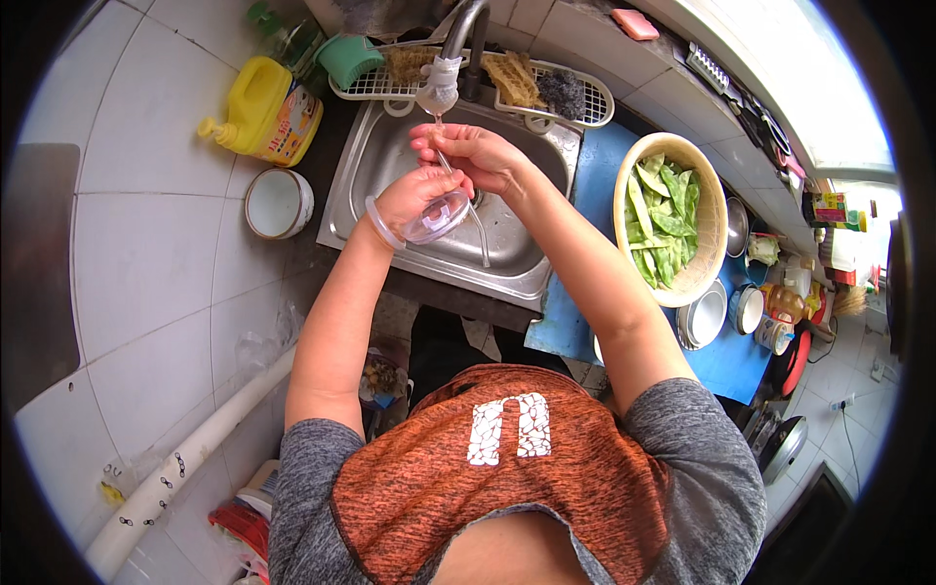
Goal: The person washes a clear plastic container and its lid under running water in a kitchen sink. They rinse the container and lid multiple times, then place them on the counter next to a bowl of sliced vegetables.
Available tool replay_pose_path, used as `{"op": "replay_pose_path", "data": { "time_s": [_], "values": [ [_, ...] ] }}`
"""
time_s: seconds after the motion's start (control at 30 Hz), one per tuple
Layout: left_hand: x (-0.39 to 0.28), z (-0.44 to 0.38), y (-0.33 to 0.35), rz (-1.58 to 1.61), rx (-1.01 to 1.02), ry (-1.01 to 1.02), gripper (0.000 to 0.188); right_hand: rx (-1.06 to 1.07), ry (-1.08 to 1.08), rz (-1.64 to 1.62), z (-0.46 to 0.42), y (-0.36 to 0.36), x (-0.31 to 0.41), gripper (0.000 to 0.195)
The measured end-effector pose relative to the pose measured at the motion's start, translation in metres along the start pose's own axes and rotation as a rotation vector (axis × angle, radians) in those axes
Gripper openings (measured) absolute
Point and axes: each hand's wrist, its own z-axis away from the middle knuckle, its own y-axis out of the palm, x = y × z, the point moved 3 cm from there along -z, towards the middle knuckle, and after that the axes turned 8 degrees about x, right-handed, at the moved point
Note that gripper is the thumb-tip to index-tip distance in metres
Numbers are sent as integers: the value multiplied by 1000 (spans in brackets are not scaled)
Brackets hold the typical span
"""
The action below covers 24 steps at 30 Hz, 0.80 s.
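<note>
My left hand [424,196] is over the steel sink [512,238], shut on a clear plastic lid [436,219] with a pale tab on its face. A thin clear straw [480,238] slants past the lid; how it joins the lid is hidden by my fingers. My right hand [475,152] pinches the straw's upper part just under the tap [440,84]. Water from the tap's nozzle seems to run onto those fingers. A translucent bangle [383,223] circles my left wrist.
A basket of flat green bean pods [621,219] stands right of the sink on a blue board [596,175]. White bowls [706,314] sit beyond it. To the left are a yellow detergent jug [267,110] and an enamel cup [278,203]. A rack with scrubbers [599,102] lines the back.
</note>
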Motion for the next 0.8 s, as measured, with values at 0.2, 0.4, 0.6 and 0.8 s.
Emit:
{"op": "replay_pose_path", "data": {
  "time_s": [0.2, 0.4, 0.6, 0.8],
  "values": [
    [3, 1, -2, -14, 6, 24, 26, -75, -37, 125, 6, 0, 7, 29],
    [10, -7, -3, -60, -156, 77, 24, -347, -46, 164, 3, -4, 2, 18],
    [17, -13, -3, -67, -216, 27, 25, -351, 17, 226, -2, -8, 2, 19],
    [13, -12, -8, -60, -32, 54, 28, -74, 26, 66, 5, -9, 5, 20]
  ]
}}
